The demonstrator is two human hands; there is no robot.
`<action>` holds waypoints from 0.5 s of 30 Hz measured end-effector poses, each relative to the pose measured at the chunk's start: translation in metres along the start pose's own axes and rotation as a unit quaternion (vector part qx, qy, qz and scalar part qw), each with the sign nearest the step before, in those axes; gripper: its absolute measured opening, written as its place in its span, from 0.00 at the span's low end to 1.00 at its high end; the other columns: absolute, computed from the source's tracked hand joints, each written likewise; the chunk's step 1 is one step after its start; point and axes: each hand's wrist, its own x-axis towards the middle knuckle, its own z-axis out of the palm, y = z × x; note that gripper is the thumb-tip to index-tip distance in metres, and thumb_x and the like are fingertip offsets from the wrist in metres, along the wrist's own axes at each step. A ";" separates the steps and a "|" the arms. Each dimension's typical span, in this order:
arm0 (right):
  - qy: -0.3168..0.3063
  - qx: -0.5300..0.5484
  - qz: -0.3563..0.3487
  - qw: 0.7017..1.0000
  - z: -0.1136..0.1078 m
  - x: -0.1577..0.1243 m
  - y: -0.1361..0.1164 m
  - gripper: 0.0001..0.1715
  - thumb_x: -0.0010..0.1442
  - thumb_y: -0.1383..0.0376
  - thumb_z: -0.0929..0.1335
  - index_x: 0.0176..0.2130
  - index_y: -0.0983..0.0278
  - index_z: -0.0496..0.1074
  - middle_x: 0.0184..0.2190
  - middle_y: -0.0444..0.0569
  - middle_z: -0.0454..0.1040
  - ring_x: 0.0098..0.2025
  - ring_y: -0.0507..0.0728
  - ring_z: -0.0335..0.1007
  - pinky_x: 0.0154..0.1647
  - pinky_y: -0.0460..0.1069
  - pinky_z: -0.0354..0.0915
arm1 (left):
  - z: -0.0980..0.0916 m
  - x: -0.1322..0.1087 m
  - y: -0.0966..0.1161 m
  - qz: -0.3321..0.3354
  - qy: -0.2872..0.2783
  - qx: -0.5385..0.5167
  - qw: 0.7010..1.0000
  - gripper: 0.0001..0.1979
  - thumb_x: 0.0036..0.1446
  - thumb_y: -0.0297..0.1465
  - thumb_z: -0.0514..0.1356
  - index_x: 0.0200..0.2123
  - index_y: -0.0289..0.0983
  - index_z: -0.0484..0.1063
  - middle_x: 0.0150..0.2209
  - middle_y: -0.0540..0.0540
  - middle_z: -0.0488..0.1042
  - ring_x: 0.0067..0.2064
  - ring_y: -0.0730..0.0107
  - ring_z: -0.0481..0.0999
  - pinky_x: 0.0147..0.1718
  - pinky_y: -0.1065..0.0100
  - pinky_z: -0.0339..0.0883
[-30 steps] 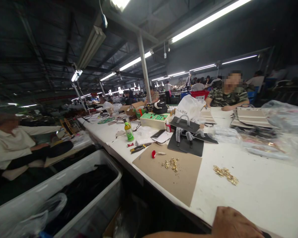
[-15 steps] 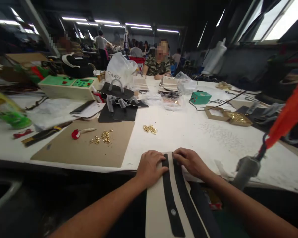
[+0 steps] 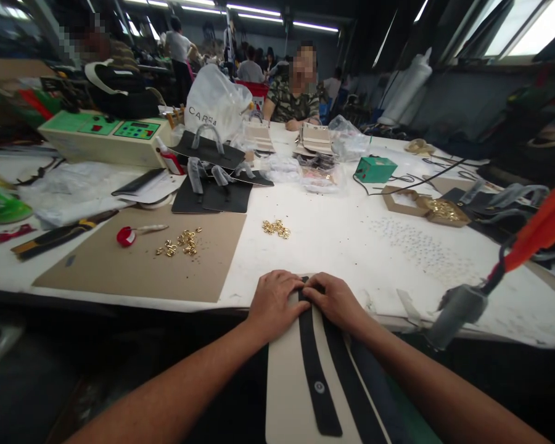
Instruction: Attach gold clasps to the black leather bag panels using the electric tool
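Observation:
A beige panel [image 3: 282, 382] lies at the table's front edge and extends down toward me. Along it runs a black strap [image 3: 311, 345] with a round metal snap [image 3: 319, 387] near its lower end. My left hand [image 3: 277, 305] rests on the panel, its curled fingers and thumb closed about the strap's upper end. From the other side, my right hand [image 3: 335, 300] pinches that same end, fingertips almost touching the left ones. A second black band [image 3: 351, 388] lies to the right, its top hidden under my right hand.
Gold metal rings [image 3: 276, 229] lie in a pile beyond my hands. More gold pieces and a red round item [image 3: 126, 236] sit on a brown board [image 3: 97, 265]. An orange-wrapped cord holds a grey tool [image 3: 457, 314] at right. Across the table sits a person in camouflage [image 3: 291, 98].
My right hand has moved left from the second band to the strap's upper end, beside my left hand. The camera view has tilted down slightly.

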 end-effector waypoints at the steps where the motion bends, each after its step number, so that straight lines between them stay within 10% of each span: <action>1: 0.000 0.005 0.008 1.000 0.000 0.001 -0.001 0.07 0.62 0.62 0.69 0.33 0.59 0.77 0.34 0.45 0.80 0.38 0.58 0.74 0.42 0.50 0.64 | 0.000 0.000 0.000 0.001 -0.001 0.000 1.000 0.17 0.55 0.35 0.73 0.48 0.44 0.79 0.53 0.50 0.81 0.59 0.56 0.73 0.60 0.52 0.62; 10: 0.027 0.067 0.027 0.997 -0.010 -0.006 -0.007 0.13 0.65 0.56 0.67 0.34 0.60 0.75 0.29 0.43 0.77 0.33 0.57 0.73 0.36 0.49 0.64 | 0.001 0.000 0.000 0.013 0.008 0.013 1.000 0.14 0.55 0.34 0.72 0.46 0.45 0.80 0.53 0.50 0.81 0.58 0.56 0.73 0.59 0.51 0.63; 15: 0.243 0.079 0.052 0.965 -0.037 -0.072 0.003 0.18 0.65 0.49 0.68 0.38 0.61 0.75 0.33 0.47 0.78 0.36 0.59 0.75 0.41 0.51 0.68 | 0.001 0.000 -0.002 0.011 0.008 0.010 1.000 0.14 0.56 0.36 0.73 0.46 0.47 0.81 0.53 0.51 0.81 0.58 0.56 0.74 0.59 0.50 0.63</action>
